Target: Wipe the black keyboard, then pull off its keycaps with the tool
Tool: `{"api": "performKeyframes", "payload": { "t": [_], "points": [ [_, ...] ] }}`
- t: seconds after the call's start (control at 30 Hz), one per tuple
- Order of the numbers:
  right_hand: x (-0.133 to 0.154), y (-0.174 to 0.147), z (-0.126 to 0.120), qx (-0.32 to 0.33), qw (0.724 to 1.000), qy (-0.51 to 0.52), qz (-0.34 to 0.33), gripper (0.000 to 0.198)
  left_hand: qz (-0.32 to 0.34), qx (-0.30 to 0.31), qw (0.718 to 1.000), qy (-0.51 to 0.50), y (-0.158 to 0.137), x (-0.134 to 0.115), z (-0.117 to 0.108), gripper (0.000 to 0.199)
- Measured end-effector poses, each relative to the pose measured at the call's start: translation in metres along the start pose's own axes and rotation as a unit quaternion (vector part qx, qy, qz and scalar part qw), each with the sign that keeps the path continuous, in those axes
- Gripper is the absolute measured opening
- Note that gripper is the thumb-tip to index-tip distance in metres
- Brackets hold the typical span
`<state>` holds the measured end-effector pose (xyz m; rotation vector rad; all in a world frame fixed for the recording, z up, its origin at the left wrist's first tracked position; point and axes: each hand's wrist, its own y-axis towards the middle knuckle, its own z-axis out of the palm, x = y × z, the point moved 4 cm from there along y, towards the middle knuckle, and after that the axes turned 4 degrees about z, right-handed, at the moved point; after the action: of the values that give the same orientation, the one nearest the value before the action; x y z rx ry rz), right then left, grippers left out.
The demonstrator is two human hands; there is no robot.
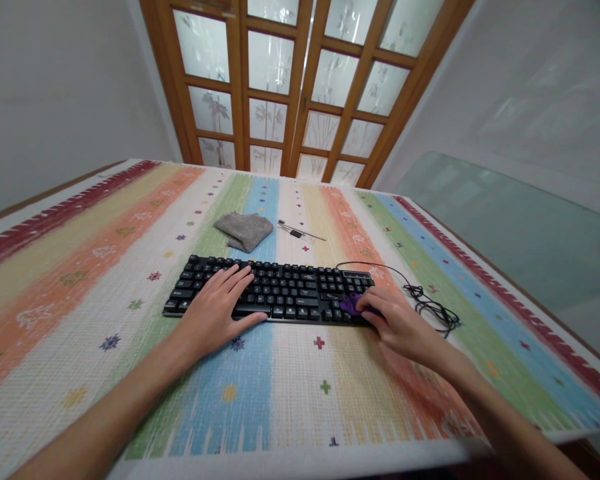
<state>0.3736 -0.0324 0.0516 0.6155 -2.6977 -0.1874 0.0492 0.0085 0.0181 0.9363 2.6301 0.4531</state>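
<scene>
A black keyboard (300, 291) lies across the middle of the table. Flat on its left part rests my left hand (220, 307), fingers spread over the keys and thumb along the front edge. At the keyboard's right end, my right hand (391, 316) is closed on a small purple cloth (351, 305), which touches the keys near the arrow and number area. Part of the cloth is hidden under the fingers.
Behind the keyboard lie a folded grey cloth (244, 231) and a thin dark stick-like tool (307, 233) beside a small black piece (295, 234). A coiled black cable (433, 303) sits to the right. A striped tablecloth (300, 380) covers the table.
</scene>
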Motion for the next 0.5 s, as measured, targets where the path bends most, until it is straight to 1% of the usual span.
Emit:
{"api": "performKeyframes", "payload": {
  "t": [0.1,0.17,0.23,0.3,0.37,0.43,0.5],
  "points": [
    [-0.001,0.002,-0.007,0.029,1.000,0.012,0.002,0.015,0.000,0.000,1.000,0.001,0.000,0.000,-0.001,0.076],
    [-0.003,0.007,-0.012,0.056,0.998,0.023,-0.004,0.013,-0.002,0.002,1.000,0.005,0.000,0.000,-0.001,0.076],
    [-0.007,0.014,-0.018,0.067,0.997,0.043,-0.009,0.013,-0.002,0.005,1.000,0.005,0.000,0.000,0.000,0.076],
    [-0.013,0.022,-0.024,0.037,0.998,0.057,0.001,0.014,-0.002,0.006,1.000,0.003,0.001,0.000,0.000,0.075],
    [-0.020,0.029,-0.027,-0.034,0.998,0.051,0.027,0.015,-0.001,0.006,1.000,0.003,0.001,0.000,0.000,0.075],
    [-0.027,0.034,-0.023,-0.098,0.994,0.034,0.046,0.014,-0.001,0.008,1.000,0.005,0.001,0.000,0.000,0.075],
    [-0.031,0.037,-0.012,-0.118,0.992,0.017,0.046,0.014,-0.001,0.008,1.000,0.007,0.001,0.000,0.000,0.076]
  ]
}}
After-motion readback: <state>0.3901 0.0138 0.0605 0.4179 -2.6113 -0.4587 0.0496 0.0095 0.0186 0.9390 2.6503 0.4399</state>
